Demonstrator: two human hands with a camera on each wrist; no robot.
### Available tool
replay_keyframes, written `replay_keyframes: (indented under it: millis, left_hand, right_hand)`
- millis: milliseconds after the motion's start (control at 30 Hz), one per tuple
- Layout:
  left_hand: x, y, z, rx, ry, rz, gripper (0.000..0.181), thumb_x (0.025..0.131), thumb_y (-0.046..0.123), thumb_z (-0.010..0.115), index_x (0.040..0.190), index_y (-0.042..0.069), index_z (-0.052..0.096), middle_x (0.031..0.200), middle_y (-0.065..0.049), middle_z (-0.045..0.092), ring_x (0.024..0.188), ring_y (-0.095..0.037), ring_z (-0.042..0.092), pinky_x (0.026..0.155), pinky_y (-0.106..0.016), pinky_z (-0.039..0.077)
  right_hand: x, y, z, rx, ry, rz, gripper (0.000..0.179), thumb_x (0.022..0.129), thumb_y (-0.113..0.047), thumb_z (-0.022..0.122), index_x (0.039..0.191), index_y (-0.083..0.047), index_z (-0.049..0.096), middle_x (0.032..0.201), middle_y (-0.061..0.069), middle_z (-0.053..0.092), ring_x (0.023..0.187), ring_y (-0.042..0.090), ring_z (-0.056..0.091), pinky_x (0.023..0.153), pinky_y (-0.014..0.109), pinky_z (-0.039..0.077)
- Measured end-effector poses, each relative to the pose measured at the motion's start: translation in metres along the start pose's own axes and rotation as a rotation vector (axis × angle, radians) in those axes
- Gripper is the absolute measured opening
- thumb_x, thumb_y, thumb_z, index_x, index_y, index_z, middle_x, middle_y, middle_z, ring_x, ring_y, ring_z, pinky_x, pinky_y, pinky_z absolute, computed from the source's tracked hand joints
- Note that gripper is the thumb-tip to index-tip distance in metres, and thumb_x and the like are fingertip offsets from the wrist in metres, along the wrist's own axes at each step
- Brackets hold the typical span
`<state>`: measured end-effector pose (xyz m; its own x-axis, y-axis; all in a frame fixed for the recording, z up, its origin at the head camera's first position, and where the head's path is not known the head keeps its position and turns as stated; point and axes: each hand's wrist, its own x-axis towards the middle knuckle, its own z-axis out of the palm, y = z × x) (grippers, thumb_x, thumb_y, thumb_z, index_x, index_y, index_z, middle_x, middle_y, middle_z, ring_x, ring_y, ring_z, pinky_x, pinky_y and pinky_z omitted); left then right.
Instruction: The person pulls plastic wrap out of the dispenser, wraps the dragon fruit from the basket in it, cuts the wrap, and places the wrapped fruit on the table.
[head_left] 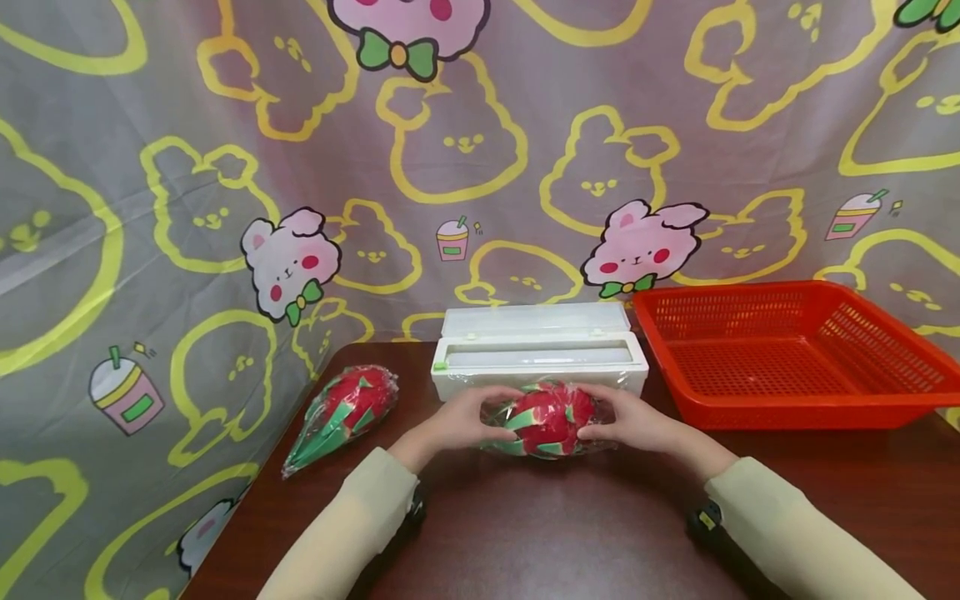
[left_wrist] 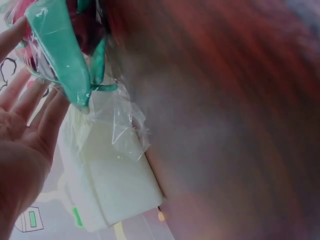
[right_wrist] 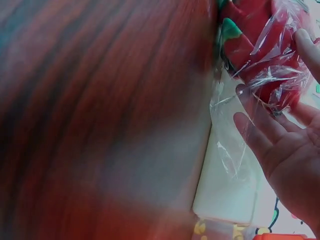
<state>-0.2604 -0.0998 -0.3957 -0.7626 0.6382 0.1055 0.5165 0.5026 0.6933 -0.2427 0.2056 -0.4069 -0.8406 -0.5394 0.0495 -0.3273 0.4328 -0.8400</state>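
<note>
A red dragon fruit (head_left: 551, 421) with green scales lies sideways between both hands, with clear plastic film around it. My left hand (head_left: 467, 418) grips its left end, thumb on the near side and fingers on the far side. At the opposite end, my right hand (head_left: 633, 421) holds it the same way. Loose film (left_wrist: 120, 125) trails off the fruit beside the left hand. More crumpled film (right_wrist: 232, 135) hangs by the right fingers. Directly behind the fruit stands a white cling film dispenser (head_left: 540, 357), its clear lid raised.
Another film-wrapped dragon fruit (head_left: 347, 412) lies on the left of the dark wooden table (head_left: 540, 533). A red plastic basket (head_left: 795, 408) stands to the right of the dispenser. Behind everything hangs a patterned curtain (head_left: 525, 225).
</note>
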Motion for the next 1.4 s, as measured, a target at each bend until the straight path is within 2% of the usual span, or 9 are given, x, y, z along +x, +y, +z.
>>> replay_keyframes:
  millis: [200,300,633,733,867,1033,1133,1233,1400]
  left_hand:
    - [0.003,-0.004,-0.002,-0.073,-0.008,-0.014,0.052,0.084,0.026,0.078,0.132,0.02,0.06,0.126,0.006,0.062,0.114,-0.011,0.057,0.091,-0.031,0.049]
    - [0.004,-0.005,-0.002,-0.099,-0.018,-0.018,0.05,0.085,0.024,0.077,0.132,0.018,0.06,0.128,0.004,0.062,0.119,-0.011,0.055,0.095,-0.033,0.047]
    - [0.003,-0.003,0.0,-0.086,-0.026,-0.011,0.051,0.086,0.025,0.076,0.133,0.017,0.059,0.13,0.001,0.06,0.12,-0.016,0.054,0.096,-0.036,0.046]
    - [0.002,-0.001,0.001,-0.085,-0.032,-0.016,0.053,0.086,0.026,0.076,0.134,0.017,0.058,0.13,0.001,0.059,0.12,-0.017,0.054,0.096,-0.035,0.046]
    - [0.002,0.001,-0.001,-0.06,-0.029,-0.033,0.053,0.086,0.028,0.076,0.135,0.018,0.057,0.129,0.001,0.059,0.118,-0.017,0.054,0.094,-0.035,0.048]
    - [0.003,0.001,-0.004,-0.046,-0.028,-0.037,0.054,0.086,0.027,0.076,0.136,0.018,0.057,0.129,0.001,0.06,0.116,-0.015,0.055,0.092,-0.033,0.048]
    - [0.003,0.0,-0.004,-0.045,-0.029,-0.032,0.054,0.086,0.026,0.076,0.136,0.017,0.057,0.129,0.001,0.06,0.115,-0.014,0.055,0.091,-0.03,0.048]
    - [0.003,0.0,-0.004,-0.045,-0.028,-0.035,0.053,0.086,0.026,0.076,0.135,0.017,0.057,0.129,0.001,0.06,0.116,-0.014,0.055,0.091,-0.03,0.048]
    - [0.002,0.0,-0.004,-0.051,-0.031,-0.036,0.053,0.086,0.026,0.076,0.135,0.017,0.058,0.129,0.002,0.06,0.116,-0.013,0.055,0.091,-0.031,0.048]
  right_hand:
    - [0.004,0.0,-0.001,0.054,-0.014,0.039,0.076,0.085,-0.032,0.075,0.149,-0.015,0.037,0.134,0.014,0.053,0.118,0.033,0.054,0.084,0.039,0.054]
    - [0.006,0.0,-0.002,0.038,-0.01,0.031,0.076,0.087,-0.033,0.073,0.15,-0.011,0.035,0.133,0.016,0.054,0.114,0.033,0.056,0.084,0.038,0.054]
    - [-0.001,0.002,-0.002,0.027,0.036,0.068,0.083,0.087,-0.037,0.072,0.153,-0.01,0.029,0.137,0.018,0.05,0.121,0.036,0.051,0.089,0.04,0.051]
    - [-0.012,0.002,-0.005,0.0,0.084,0.065,0.075,0.091,-0.036,0.067,0.151,-0.008,0.032,0.137,0.021,0.051,0.122,0.038,0.05,0.09,0.044,0.05]
    - [-0.025,0.004,-0.011,-0.042,0.132,0.048,0.055,0.094,-0.029,0.064,0.141,-0.007,0.045,0.131,0.019,0.056,0.119,0.038,0.053,0.091,0.048,0.049]
    - [-0.035,0.008,-0.018,-0.094,0.055,0.048,0.044,0.086,-0.027,0.075,0.124,-0.009,0.06,0.118,0.009,0.065,0.108,0.029,0.06,0.088,0.045,0.051]
    - [-0.037,0.012,-0.02,-0.165,0.047,0.021,0.028,0.087,-0.023,0.074,0.111,-0.012,0.068,0.104,0.001,0.069,0.095,0.022,0.062,0.085,0.038,0.053]
    - [-0.038,0.014,-0.023,-0.211,0.084,0.013,0.013,0.09,-0.019,0.07,0.101,-0.013,0.071,0.094,-0.003,0.069,0.086,0.018,0.062,0.08,0.031,0.053]
    - [-0.041,0.014,-0.026,-0.208,0.133,0.068,0.008,0.091,-0.019,0.069,0.096,-0.012,0.067,0.09,-0.003,0.069,0.083,0.021,0.062,0.076,0.029,0.052]
